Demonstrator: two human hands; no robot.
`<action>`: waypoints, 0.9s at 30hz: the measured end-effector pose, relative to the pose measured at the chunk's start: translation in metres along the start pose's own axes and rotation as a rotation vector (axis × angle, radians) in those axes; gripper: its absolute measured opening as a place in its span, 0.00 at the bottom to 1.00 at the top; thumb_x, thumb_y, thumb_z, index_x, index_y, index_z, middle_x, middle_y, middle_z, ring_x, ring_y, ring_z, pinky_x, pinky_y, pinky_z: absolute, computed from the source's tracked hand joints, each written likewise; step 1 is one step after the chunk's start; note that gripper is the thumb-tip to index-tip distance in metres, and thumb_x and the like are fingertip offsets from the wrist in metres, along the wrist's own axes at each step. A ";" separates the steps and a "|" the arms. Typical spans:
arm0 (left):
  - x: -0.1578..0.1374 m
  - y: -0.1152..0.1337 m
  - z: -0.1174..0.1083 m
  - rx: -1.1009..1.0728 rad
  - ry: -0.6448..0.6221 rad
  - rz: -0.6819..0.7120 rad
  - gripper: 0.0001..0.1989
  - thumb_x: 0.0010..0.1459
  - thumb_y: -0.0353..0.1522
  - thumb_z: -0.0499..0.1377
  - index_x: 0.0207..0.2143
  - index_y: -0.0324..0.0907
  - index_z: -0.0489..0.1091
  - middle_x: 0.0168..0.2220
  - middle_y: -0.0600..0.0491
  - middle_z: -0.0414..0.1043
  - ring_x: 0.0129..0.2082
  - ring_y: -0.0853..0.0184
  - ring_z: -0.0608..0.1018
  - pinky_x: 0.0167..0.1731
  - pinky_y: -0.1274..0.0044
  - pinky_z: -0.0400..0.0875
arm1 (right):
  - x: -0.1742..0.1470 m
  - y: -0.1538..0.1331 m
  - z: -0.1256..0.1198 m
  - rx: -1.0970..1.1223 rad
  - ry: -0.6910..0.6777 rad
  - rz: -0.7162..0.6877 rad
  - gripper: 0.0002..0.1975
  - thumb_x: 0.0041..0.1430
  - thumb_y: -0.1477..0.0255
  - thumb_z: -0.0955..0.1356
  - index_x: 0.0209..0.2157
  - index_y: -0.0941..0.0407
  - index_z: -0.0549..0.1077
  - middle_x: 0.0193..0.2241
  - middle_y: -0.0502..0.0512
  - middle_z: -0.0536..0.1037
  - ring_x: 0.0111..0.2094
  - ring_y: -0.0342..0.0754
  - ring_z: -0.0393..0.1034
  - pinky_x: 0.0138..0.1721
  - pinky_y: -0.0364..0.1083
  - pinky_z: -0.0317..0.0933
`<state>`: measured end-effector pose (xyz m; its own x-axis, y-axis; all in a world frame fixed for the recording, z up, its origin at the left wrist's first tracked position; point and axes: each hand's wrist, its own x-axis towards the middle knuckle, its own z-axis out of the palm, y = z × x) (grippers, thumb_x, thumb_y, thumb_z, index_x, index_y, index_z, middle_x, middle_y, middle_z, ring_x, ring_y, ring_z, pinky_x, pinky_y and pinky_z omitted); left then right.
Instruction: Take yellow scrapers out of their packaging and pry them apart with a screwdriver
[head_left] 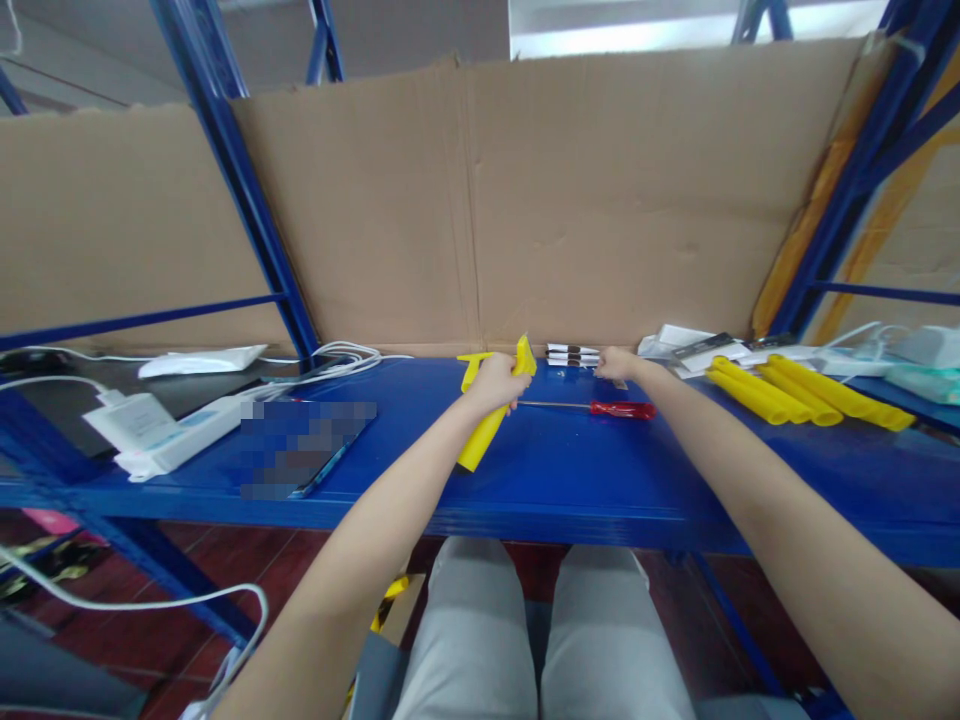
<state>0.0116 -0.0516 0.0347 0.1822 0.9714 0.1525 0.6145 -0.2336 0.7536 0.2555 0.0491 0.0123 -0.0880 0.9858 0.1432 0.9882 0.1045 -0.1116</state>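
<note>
My left hand (493,383) is closed round a yellow plastic piece with a tube-like lower end (482,440); its upper part flares above my fist. Another yellow end (472,366) sticks out to the left of my fingers. Reaching to the back of the shelf, my right hand (618,364) has its fingers drawn together and pointing down, and whatever they hold is too small to make out. Beside those fingertips lie several white-and-black strips (573,355). A screwdriver with a red handle (624,410) rests between my hands, its shaft pointing at my left hand.
Several yellow tubes (757,390) lie at the right, near white packets (701,350). On the left are a blurred-out flat device (307,450), a power strip (187,435) with a charger (135,425), and white cables (345,360). Cardboard (600,200) walls the back between blue posts.
</note>
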 end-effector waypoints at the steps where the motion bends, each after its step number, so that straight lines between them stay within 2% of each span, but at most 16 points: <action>1: 0.000 -0.001 0.000 -0.002 -0.003 -0.001 0.12 0.56 0.23 0.54 0.21 0.41 0.61 0.08 0.60 0.59 0.09 0.73 0.65 0.15 0.81 0.61 | -0.001 0.001 0.001 0.009 -0.002 -0.004 0.09 0.48 0.80 0.65 0.22 0.61 0.78 0.19 0.61 0.77 0.25 0.52 0.73 0.28 0.44 0.61; 9: 0.005 -0.007 0.002 -0.156 -0.028 -0.032 0.11 0.55 0.23 0.53 0.21 0.39 0.61 0.11 0.60 0.61 0.10 0.75 0.65 0.15 0.81 0.61 | -0.006 0.006 0.003 0.062 0.088 -0.013 0.10 0.49 0.80 0.64 0.22 0.61 0.77 0.22 0.60 0.78 0.26 0.49 0.72 0.28 0.41 0.60; 14: 0.010 -0.012 0.005 -0.364 -0.081 -0.062 0.11 0.56 0.23 0.53 0.21 0.39 0.61 0.14 0.59 0.61 0.11 0.76 0.64 0.14 0.81 0.59 | -0.012 0.006 0.001 0.237 0.145 0.007 0.09 0.49 0.80 0.66 0.18 0.59 0.72 0.20 0.56 0.76 0.27 0.48 0.71 0.30 0.42 0.61; 17: 0.013 -0.014 0.006 -0.543 -0.127 -0.070 0.10 0.57 0.22 0.52 0.23 0.38 0.62 0.15 0.59 0.62 0.11 0.76 0.64 0.13 0.82 0.59 | -0.016 -0.008 0.000 0.530 0.176 0.092 0.10 0.53 0.75 0.67 0.18 0.57 0.68 0.19 0.55 0.74 0.27 0.48 0.71 0.31 0.44 0.64; 19: 0.015 -0.014 0.008 -0.677 -0.162 -0.077 0.10 0.57 0.22 0.52 0.24 0.38 0.63 0.16 0.59 0.62 0.12 0.77 0.64 0.13 0.83 0.58 | -0.020 -0.025 0.001 0.913 0.208 0.185 0.11 0.59 0.70 0.64 0.24 0.57 0.69 0.22 0.57 0.74 0.27 0.48 0.71 0.32 0.46 0.67; 22: 0.017 -0.014 0.009 -0.852 -0.216 -0.117 0.09 0.59 0.21 0.51 0.27 0.38 0.63 0.16 0.59 0.63 0.11 0.78 0.62 0.12 0.84 0.57 | -0.029 -0.058 0.005 1.453 0.042 0.168 0.18 0.66 0.65 0.54 0.33 0.57 0.69 0.29 0.63 0.76 0.34 0.51 0.74 0.39 0.51 0.69; 24: 0.017 -0.013 0.010 -0.925 -0.251 -0.142 0.09 0.59 0.21 0.50 0.28 0.37 0.64 0.16 0.59 0.62 0.11 0.79 0.61 0.12 0.85 0.57 | -0.036 -0.079 0.009 1.668 -0.036 0.153 0.23 0.67 0.62 0.49 0.37 0.58 0.69 0.32 0.64 0.76 0.39 0.52 0.74 0.42 0.53 0.69; 27: 0.017 -0.013 0.012 -0.979 -0.277 -0.185 0.08 0.60 0.21 0.49 0.31 0.37 0.65 0.16 0.59 0.61 0.11 0.79 0.61 0.12 0.86 0.57 | -0.046 -0.101 0.014 1.863 -0.113 0.130 0.28 0.67 0.57 0.46 0.40 0.59 0.68 0.34 0.65 0.76 0.40 0.53 0.73 0.43 0.53 0.69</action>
<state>0.0164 -0.0321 0.0195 0.3950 0.9154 -0.0778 -0.2204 0.1766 0.9593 0.1577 -0.0046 0.0031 -0.1165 0.9932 -0.0020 -0.3934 -0.0479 -0.9181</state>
